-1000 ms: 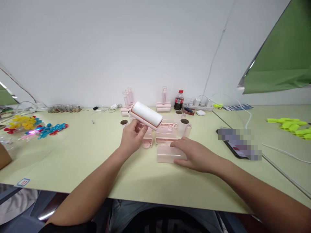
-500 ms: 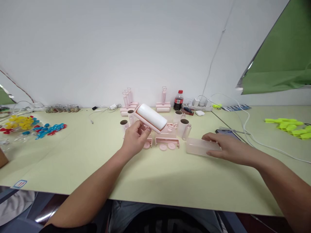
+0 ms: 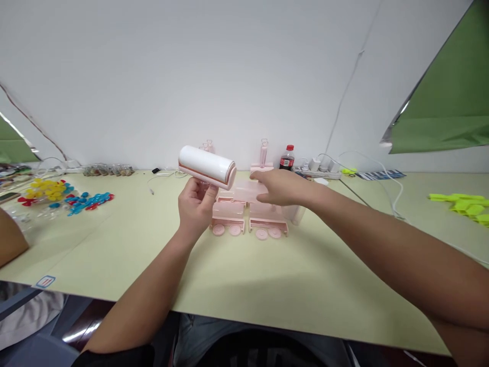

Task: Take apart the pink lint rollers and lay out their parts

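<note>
A white lint roller (image 3: 207, 164) with a pink holder is raised over the table, its underside gripped by my left hand (image 3: 195, 206). To its right, my right hand (image 3: 277, 187) holds a translucent pale pink cover (image 3: 247, 190) between thumb and fingers, tilted toward the roller. Below both hands lie pink trays (image 3: 268, 225) with several round pink discs (image 3: 262, 234) at their front edge. Behind my right hand a pink roller with an upright handle (image 3: 263, 153) stands near the wall. Another group of upright handles is partly hidden behind the white roll.
A cola bottle (image 3: 287, 158) stands by a power strip (image 3: 324, 174) with white cables. Yellow and blue plastic pieces (image 3: 89, 201) lie at the left, neon yellow pieces (image 3: 464, 204) at the right. A person's arm (image 3: 10, 237) shows at the left edge.
My left hand has lifted the roller up and to the left and turned it flatter. My right hand has carried the translucent cover from the right side to the middle.
</note>
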A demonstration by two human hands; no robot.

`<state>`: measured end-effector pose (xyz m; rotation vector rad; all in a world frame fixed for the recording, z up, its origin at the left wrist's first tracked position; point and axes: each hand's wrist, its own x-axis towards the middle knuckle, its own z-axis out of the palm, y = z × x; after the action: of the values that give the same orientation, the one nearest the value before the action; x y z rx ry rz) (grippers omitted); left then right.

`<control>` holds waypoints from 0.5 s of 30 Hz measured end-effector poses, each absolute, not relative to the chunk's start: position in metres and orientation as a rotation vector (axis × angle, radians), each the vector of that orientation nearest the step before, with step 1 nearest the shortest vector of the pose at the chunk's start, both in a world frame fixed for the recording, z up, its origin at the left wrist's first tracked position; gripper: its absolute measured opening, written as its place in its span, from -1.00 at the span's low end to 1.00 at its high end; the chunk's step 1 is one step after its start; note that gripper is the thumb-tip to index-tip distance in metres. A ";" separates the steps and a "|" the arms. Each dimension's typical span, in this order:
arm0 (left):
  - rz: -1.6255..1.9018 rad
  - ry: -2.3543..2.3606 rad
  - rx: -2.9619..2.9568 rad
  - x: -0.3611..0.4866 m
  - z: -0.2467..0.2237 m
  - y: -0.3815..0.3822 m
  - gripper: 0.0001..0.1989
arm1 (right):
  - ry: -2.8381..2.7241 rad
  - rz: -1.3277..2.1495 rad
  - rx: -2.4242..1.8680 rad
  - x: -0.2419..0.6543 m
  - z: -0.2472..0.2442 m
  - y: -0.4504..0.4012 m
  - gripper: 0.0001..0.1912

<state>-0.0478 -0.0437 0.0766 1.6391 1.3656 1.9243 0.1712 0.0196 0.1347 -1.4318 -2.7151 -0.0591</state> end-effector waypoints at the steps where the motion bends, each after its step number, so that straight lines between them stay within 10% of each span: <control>1: 1.922 1.355 1.639 -0.048 0.077 -0.044 -0.74 | -2.717 -0.087 -1.474 0.161 0.135 0.030 -0.38; 15: 1.886 1.257 1.652 -0.044 0.075 -0.045 -0.76 | -2.655 0.126 -1.995 0.093 0.111 0.079 -0.50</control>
<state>-0.0439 -0.0454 0.0751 1.6522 1.2570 1.8860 0.0926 0.0791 0.1108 -1.9952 -2.6546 0.1258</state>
